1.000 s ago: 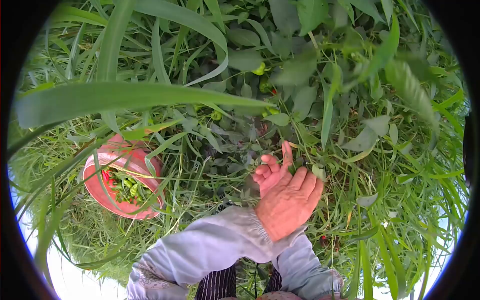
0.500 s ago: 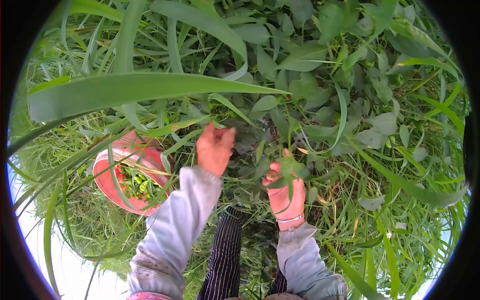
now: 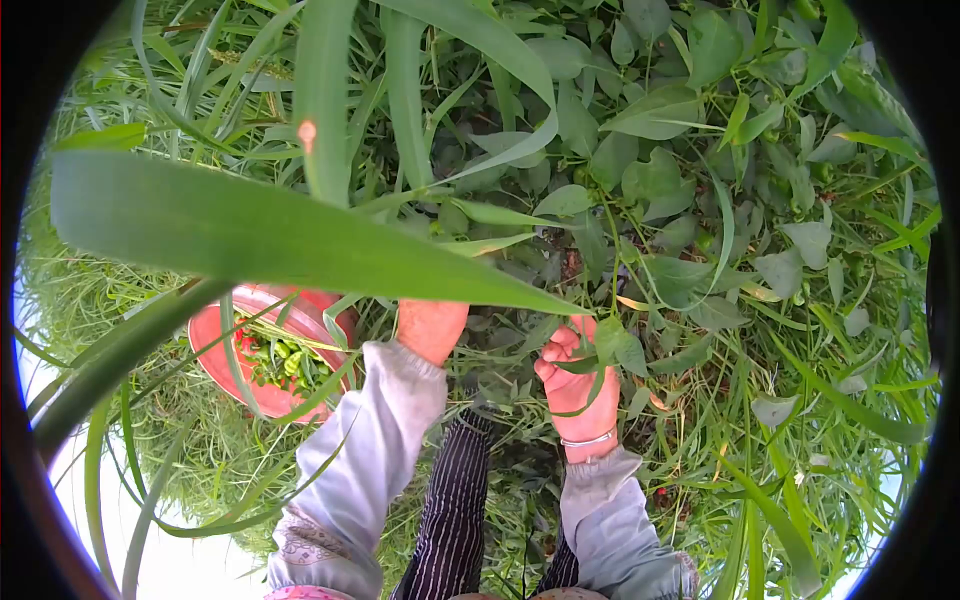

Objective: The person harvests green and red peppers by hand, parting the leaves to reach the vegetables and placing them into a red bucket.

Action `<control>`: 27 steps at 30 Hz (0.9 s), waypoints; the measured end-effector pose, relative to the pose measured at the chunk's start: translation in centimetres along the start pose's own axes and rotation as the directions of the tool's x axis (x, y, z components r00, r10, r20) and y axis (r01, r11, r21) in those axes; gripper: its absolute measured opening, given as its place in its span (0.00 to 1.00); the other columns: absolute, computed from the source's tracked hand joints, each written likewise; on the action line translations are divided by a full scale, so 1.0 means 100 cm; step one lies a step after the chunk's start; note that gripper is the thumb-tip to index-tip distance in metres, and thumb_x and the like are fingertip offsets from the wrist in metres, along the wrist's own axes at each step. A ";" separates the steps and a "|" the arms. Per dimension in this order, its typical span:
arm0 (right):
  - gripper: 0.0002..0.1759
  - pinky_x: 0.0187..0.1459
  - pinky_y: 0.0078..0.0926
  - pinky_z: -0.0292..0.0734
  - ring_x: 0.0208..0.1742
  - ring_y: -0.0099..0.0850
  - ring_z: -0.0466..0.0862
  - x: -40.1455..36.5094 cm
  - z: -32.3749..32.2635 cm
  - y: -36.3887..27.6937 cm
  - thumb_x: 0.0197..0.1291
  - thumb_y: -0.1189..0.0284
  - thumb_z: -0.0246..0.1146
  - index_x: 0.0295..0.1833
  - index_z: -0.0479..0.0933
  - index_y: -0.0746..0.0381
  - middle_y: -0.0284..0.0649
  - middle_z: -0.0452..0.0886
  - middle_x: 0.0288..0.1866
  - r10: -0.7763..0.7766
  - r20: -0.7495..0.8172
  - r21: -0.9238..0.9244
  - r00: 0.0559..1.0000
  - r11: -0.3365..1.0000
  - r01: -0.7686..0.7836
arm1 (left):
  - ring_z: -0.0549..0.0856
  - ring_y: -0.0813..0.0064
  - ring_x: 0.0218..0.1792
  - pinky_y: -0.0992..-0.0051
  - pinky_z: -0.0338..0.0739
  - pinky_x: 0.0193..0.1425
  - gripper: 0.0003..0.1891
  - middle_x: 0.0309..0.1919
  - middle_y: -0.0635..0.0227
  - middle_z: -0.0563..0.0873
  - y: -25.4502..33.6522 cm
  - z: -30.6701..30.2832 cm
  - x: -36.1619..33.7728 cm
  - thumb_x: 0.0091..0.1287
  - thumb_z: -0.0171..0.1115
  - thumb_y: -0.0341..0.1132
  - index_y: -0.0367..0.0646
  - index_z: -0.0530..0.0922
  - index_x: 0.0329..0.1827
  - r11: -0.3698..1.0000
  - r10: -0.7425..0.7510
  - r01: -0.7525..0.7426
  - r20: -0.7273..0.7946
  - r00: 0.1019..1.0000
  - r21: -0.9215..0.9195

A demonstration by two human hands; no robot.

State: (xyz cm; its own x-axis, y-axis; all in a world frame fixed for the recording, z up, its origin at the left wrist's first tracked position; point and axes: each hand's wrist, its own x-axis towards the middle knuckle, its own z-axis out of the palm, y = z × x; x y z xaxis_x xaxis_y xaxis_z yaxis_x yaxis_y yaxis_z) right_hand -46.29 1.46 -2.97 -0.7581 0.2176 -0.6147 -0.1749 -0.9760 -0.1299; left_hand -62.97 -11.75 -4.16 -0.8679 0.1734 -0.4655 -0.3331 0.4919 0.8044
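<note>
My left hand [image 3: 432, 330] is in the plants left of centre. A broad grass blade [image 3: 290, 235] crosses close to the camera and hides its fingers, so what they hold does not show. On the right, my right hand [image 3: 588, 400] is palm up, its fingers curled in beside a pepper plant stem [image 3: 614, 265]. Leaves [image 3: 618, 345] hang over the fingertips and cover whatever is in them. A pinkish-red bucket [image 3: 222, 372], tipped toward me, stands in the grass left of my left hand. Green peppers [image 3: 290, 362] and a few red ones lie inside it.
Leafy pepper plants [image 3: 665, 190] fill the area ahead and to the right. Tall grass surrounds them, and long blades hang across the bucket. My striped trouser leg [image 3: 447, 500] is between my arms. A small red spot [image 3: 661, 492] shows in the grass at lower right.
The near grass blade has swung down over my left hand, whose fingers showed before. My right hand sits slightly further right in view, still curled by the leaves. The whole view has shifted slightly.
</note>
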 end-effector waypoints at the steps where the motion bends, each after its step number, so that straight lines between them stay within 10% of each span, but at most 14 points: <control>1: 0.29 0.53 0.35 0.74 0.60 0.35 0.72 0.000 -0.001 0.001 0.54 0.68 0.63 0.63 0.67 0.55 0.34 0.68 0.65 -0.020 0.019 0.027 1.000 0.999 0.020 | 0.81 0.82 0.29 0.82 0.74 0.29 0.11 0.28 0.68 0.83 0.006 -0.006 -0.005 0.60 0.58 0.36 0.35 0.80 0.34 0.998 -0.041 0.039 0.047 0.998 0.040; 3: 0.29 0.53 0.36 0.74 0.59 0.36 0.73 0.000 -0.001 0.000 0.54 0.67 0.63 0.64 0.66 0.54 0.35 0.66 0.66 -0.003 -0.033 -0.043 0.999 0.999 0.002 | 0.81 0.82 0.30 0.82 0.74 0.30 0.11 0.28 0.67 0.83 0.080 -0.025 -0.018 0.60 0.57 0.35 0.35 0.80 0.35 0.925 -0.358 0.373 0.168 0.919 -0.072; 7: 0.28 0.51 0.37 0.76 0.59 0.36 0.73 0.002 0.020 -0.002 0.57 0.69 0.62 0.64 0.66 0.54 0.37 0.65 0.67 0.096 -0.213 0.079 0.972 0.994 -0.080 | 0.81 0.81 0.26 0.81 0.74 0.27 0.14 0.32 0.68 0.83 0.053 -0.042 -0.017 0.60 0.52 0.27 0.38 0.78 0.48 0.982 -0.181 0.190 0.213 0.960 -0.021; 8: 0.26 0.49 0.38 0.76 0.59 0.36 0.73 0.001 0.016 0.001 0.58 0.69 0.61 0.63 0.66 0.54 0.37 0.65 0.67 0.080 -0.166 0.073 0.983 0.995 -0.068 | 0.80 0.80 0.24 0.82 0.73 0.23 0.16 0.34 0.67 0.82 0.045 -0.041 -0.009 0.60 0.51 0.25 0.38 0.76 0.52 0.932 -0.325 0.343 0.153 0.933 -0.113; 10: 0.24 0.46 0.38 0.77 0.59 0.36 0.73 0.001 0.003 0.005 0.60 0.70 0.58 0.63 0.66 0.55 0.37 0.65 0.68 0.041 -0.073 0.057 0.996 0.998 -0.037 | 0.79 0.80 0.25 0.82 0.74 0.23 0.16 0.35 0.67 0.82 -0.016 -0.040 0.024 0.60 0.54 0.25 0.39 0.76 0.52 0.954 0.158 -0.148 -0.019 0.987 0.260; 12: 0.29 0.44 0.32 0.74 0.47 0.31 0.76 0.002 0.006 0.005 0.58 0.58 0.60 0.64 0.65 0.57 0.36 0.74 0.54 0.018 -0.114 -0.079 0.993 0.997 -0.027 | 0.78 0.81 0.24 0.83 0.74 0.22 0.15 0.35 0.68 0.82 -0.020 -0.027 0.038 0.60 0.57 0.26 0.39 0.76 0.52 0.963 0.198 -0.168 -0.128 0.972 0.210; 14: 0.33 0.43 0.29 0.72 0.41 0.28 0.77 0.001 0.010 0.007 0.57 0.52 0.61 0.64 0.65 0.59 0.36 0.79 0.48 0.002 -0.125 -0.153 0.992 0.988 -0.021 | 0.77 0.81 0.23 0.83 0.74 0.20 0.16 0.35 0.68 0.82 0.040 -0.001 0.035 0.59 0.61 0.28 0.39 0.76 0.51 0.923 -0.264 0.203 -0.153 0.952 -0.327; 17: 0.34 0.44 0.29 0.72 0.41 0.28 0.77 -0.002 0.016 0.007 0.58 0.52 0.61 0.64 0.65 0.59 0.36 0.79 0.48 -0.027 -0.118 -0.169 0.993 0.986 0.007 | 0.81 0.67 0.42 0.70 0.79 0.43 0.13 0.47 0.62 0.78 0.059 -0.003 0.039 0.65 0.55 0.33 0.41 0.76 0.51 0.987 -0.085 0.068 0.110 0.990 0.148; 19: 0.34 0.44 0.29 0.72 0.42 0.28 0.77 -0.002 0.022 0.007 0.57 0.52 0.62 0.64 0.65 0.60 0.36 0.79 0.49 -0.022 -0.127 -0.183 0.992 0.983 -0.002 | 0.79 0.67 0.43 0.69 0.77 0.48 0.13 0.45 0.63 0.78 0.005 -0.002 0.057 0.65 0.53 0.30 0.40 0.74 0.52 0.970 0.231 -0.234 0.045 0.972 0.068; 23: 0.33 0.44 0.29 0.72 0.42 0.28 0.77 -0.001 0.023 0.005 0.57 0.53 0.62 0.63 0.66 0.60 0.36 0.78 0.50 0.017 -0.119 -0.144 0.993 0.989 -0.034 | 0.80 0.76 0.36 0.77 0.74 0.45 0.15 0.34 0.68 0.83 0.029 -0.003 0.048 0.56 0.66 0.37 0.37 0.78 0.43 0.844 0.109 -0.092 0.002 0.994 -0.529; 25: 0.33 0.43 0.29 0.72 0.42 0.28 0.77 -0.002 0.027 0.003 0.56 0.53 0.63 0.63 0.67 0.60 0.36 0.78 0.49 0.000 -0.125 -0.184 0.992 0.983 -0.023 | 0.79 0.72 0.36 0.73 0.73 0.46 0.12 0.32 0.68 0.81 0.082 -0.017 0.021 0.56 0.64 0.34 0.38 0.79 0.41 0.996 0.088 -0.087 0.040 0.995 -0.015; 27: 0.33 0.43 0.29 0.72 0.42 0.28 0.77 -0.003 0.033 0.003 0.56 0.54 0.63 0.63 0.67 0.60 0.36 0.78 0.48 -0.015 -0.163 -0.165 0.986 0.986 -0.013 | 0.77 0.79 0.30 0.79 0.71 0.36 0.13 0.26 0.73 0.81 0.107 -0.039 0.001 0.54 0.66 0.39 0.40 0.80 0.36 0.970 -0.243 0.241 0.258 0.935 0.039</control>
State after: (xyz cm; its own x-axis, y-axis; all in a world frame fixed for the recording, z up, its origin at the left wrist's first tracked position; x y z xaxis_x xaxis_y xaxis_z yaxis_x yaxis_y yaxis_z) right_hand -48.12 1.17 -0.26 -0.6428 0.2275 -0.7314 -0.0588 -0.9667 -0.2490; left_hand -68.10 -9.81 5.85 -0.6358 0.2625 -0.7258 -0.5182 0.5518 0.6534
